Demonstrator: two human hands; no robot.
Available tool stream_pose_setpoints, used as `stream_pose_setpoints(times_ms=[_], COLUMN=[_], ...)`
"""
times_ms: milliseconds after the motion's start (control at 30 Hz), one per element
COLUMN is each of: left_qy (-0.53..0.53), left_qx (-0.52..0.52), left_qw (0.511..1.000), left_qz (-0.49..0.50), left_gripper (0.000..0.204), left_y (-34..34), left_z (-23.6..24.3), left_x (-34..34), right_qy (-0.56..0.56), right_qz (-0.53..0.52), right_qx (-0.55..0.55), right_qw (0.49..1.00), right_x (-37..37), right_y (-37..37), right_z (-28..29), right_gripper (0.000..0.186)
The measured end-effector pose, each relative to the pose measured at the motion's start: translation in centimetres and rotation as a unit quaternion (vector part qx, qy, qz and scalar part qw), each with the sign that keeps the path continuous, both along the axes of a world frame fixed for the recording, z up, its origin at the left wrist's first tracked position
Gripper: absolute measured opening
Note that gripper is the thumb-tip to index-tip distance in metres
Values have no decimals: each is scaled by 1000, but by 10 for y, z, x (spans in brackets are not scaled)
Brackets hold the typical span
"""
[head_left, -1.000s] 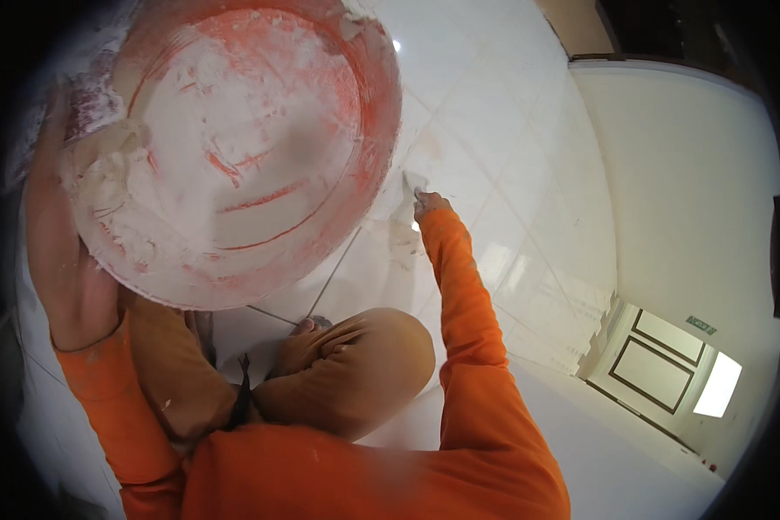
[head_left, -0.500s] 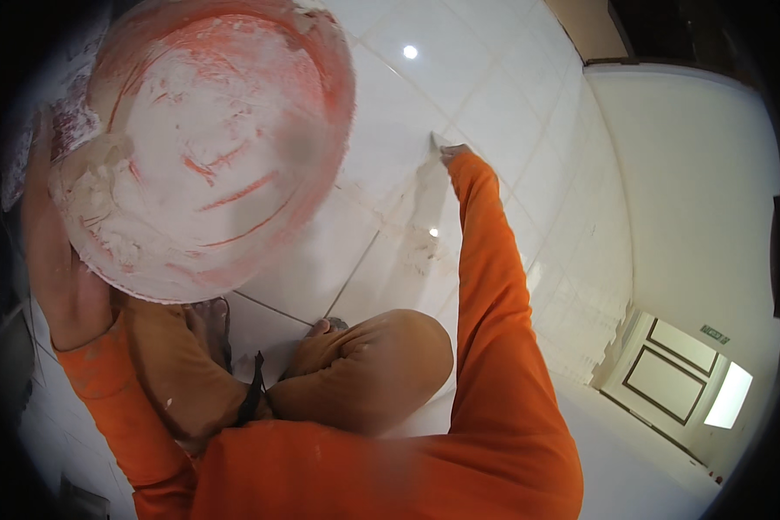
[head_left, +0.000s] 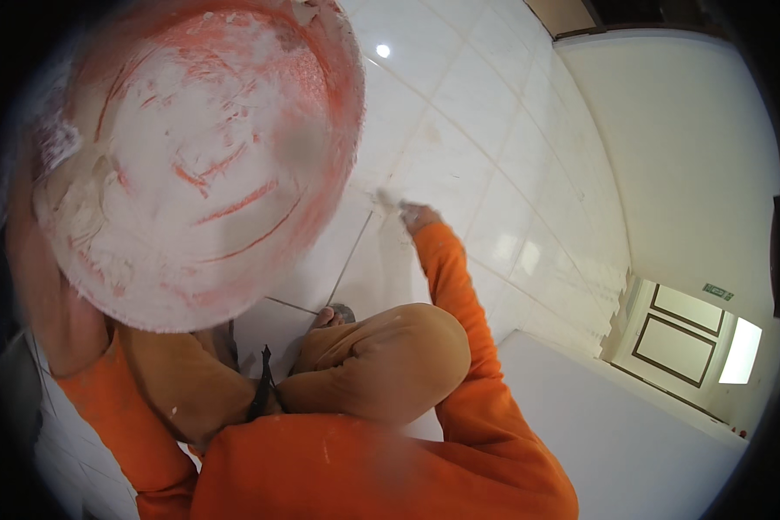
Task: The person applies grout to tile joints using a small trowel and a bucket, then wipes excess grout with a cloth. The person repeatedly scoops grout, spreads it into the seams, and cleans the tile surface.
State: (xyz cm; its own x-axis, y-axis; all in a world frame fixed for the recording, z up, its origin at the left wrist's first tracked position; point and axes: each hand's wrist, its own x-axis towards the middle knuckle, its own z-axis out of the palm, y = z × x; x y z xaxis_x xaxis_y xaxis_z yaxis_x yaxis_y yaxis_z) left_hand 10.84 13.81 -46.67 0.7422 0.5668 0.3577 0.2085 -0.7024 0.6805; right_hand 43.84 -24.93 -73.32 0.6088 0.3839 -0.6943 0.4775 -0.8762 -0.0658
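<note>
A wide red basin (head_left: 208, 195), smeared with pale paste, is tilted up at the left. Thicker paste (head_left: 87, 204) clings along its left side. My left forearm and hand (head_left: 39, 234) press against its outer left side and hold it up; the fingers are mostly hidden in shadow. Beyond my knee, my right hand (head_left: 419, 215) is closed on a small putty knife (head_left: 386, 199), blurred by motion. Its blade lies close to the white tiles (head_left: 446, 165); I cannot tell whether it touches them.
My bent knee (head_left: 416, 351) and sandalled foot (head_left: 342, 312) are between the basin and my right arm. White tiles with thin joints stretch ahead and right, meeting a plain pale surface (head_left: 685, 139). A panelled door (head_left: 676, 347) stands far right.
My right hand has drawn nearer and leftward with the putty knife, and the arm is more bent. The basin appears slightly lower and further left as the view shifts.
</note>
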Motion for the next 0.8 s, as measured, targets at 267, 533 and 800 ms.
stream_pose_setpoints(times_ms=[267, 533, 800], left_qy=[38, 50, 42], left_qx=[95, 98, 138], left_qw=[994, 994, 989], left_qz=[26, 2, 30], left_gripper=[68, 76, 72], left_y=[-13, -8, -10], left_z=[26, 21, 17], left_x=[-50, -33, -28], right_qy=[-170, -34, -88], right_qz=[-22, 72, -46], right_qx=[138, -21, 59], right_qw=[975, 997, 993], right_x=[30, 25, 147], right_y=[32, -17, 78], right_z=[-38, -48, -38], right_gripper=[47, 44, 45])
